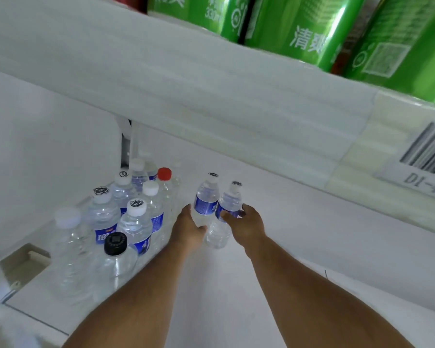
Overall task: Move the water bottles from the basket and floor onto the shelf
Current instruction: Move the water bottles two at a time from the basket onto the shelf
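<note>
We have both hands on the white shelf board (274,222), each at one small blue-label water bottle. Our left hand (189,228) curls round the lower body of the left bottle (206,197); our right hand (249,228) wraps the right bottle (230,202), thumb across its label. Both bottles stand nearly upright, long axes vertical with caps tipped slightly away from us, touching or just beside each other; whether their bases rest fully on the board we cannot tell. The cluster of bottles already placed (126,212) stands just left of our left hand, so that hand is the nearer to it. Judgement: the next move is a short slide leftward to close the pair against the cluster. The shelf above (186,79), carrying green cans (312,31), overhangs the space, so lifting room is limited. Open board lies to the right and toward us; the board's left edge (35,320) sits beyond the cluster.
</note>
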A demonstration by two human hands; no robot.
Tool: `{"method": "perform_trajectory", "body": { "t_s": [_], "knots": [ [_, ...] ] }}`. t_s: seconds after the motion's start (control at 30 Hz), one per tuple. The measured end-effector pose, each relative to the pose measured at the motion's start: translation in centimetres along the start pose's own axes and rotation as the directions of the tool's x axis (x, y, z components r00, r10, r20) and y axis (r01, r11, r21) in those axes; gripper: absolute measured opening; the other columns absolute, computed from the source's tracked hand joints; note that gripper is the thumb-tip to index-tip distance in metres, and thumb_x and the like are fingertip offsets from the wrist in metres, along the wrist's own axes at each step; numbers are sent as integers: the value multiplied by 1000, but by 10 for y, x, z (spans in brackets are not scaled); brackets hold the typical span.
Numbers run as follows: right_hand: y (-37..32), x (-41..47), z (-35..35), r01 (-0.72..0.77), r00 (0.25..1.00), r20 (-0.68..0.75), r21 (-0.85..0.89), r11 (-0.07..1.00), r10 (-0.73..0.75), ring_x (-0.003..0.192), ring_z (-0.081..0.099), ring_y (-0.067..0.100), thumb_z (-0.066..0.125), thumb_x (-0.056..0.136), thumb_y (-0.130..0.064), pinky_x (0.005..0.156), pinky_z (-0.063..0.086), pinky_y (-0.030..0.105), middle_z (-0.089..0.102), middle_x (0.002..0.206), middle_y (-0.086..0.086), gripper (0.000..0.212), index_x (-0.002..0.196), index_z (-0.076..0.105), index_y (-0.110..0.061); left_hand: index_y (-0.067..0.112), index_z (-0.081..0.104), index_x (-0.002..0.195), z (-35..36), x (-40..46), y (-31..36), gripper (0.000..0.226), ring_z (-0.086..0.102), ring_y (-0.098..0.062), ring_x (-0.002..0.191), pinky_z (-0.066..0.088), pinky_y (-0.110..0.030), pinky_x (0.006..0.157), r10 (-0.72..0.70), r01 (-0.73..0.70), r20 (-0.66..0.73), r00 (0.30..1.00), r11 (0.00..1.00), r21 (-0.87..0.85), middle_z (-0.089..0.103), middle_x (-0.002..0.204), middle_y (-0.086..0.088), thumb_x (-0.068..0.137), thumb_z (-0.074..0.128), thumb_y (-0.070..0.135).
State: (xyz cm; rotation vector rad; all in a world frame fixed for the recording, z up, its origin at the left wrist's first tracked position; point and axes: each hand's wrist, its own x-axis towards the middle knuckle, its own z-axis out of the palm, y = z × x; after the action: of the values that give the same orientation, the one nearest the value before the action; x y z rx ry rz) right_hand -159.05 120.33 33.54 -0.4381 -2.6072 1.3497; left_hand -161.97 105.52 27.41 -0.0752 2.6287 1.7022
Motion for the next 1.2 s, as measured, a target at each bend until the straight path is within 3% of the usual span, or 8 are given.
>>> {"method": "perform_trajectory", "body": {
  "t_s": [0.13,0.37,0.53,0.6,0.67,0.77,0.97,1.2],
  "knots": [
    [-5,-18,-3,-114,993,23,-58,992,116,128,51,24,73,81,-50,91,44,29,48,146,8,91,150,32,-7,12,26,153,-14,-26,8,81,43,-26,138,39,-36,111,-40,40,13,999,999,3,40,153,-9,85,71,19],
    [-15,-30,-10,-153,988,24,-73,986,155,90,49,18,76,79,-46,76,45,29,54,134,12,84,142,38,-5,15,36,146,-51,-55,13,70,56,-18,114,37,-19,82,-12,12,-2,1000,999,34,55,138,-3,85,69,20],
    [-14,-8,-7,-131,990,58,27,991,129,124,52,25,81,77,-41,84,39,28,45,146,9,101,153,23,-8,14,37,146,-37,-53,11,70,55,-22,122,38,-21,86,0,0,4,1000,1000,-8,53,140,-5,85,70,18],
    [-14,-2,-6,-99,992,82,76,992,93,118,57,25,83,75,-34,83,46,33,56,128,1,85,144,40,-8,16,42,141,-26,-54,11,63,57,-19,116,39,-22,84,8,-8,16,1000,999,-36,57,135,-5,84,70,17],
    [-15,0,-3,-20,993,116,120,993,6,104,66,29,83,75,-22,86,52,41,69,110,8,51,119,62,-8,17,41,142,-18,-54,14,62,55,-19,120,37,-22,85,14,-13,20,1000,998,-56,55,136,-4,86,69,17],
    [-15,0,-1,52,987,140,145,988,-72,96,68,31,79,78,-12,90,53,45,73,97,13,26,102,70,-9,18,41,142,-12,-41,24,60,53,-21,126,37,-22,90,45,-48,-42,998,997,-61,54,134,-2,88,67,13],
    [-11,8,1,20,991,128,190,982,-45,100,66,30,74,79,-4,91,51,40,71,109,17,28,107,69,-4,15,54,103,-7,-4,45,28,61,-16,88,49,-23,76,162,-178,-167,973,980,-85,62,94,4,82,71,7],
    [-8,5,0,15,996,84,147,989,-28,91,65,26,74,81,-14,78,48,31,71,101,11,27,106,68,-8,8,50,119,-9,8,45,45,63,-25,102,47,-28,85,168,-170,-93,981,985,-18,65,113,-8,84,76,21]
  ]
}}
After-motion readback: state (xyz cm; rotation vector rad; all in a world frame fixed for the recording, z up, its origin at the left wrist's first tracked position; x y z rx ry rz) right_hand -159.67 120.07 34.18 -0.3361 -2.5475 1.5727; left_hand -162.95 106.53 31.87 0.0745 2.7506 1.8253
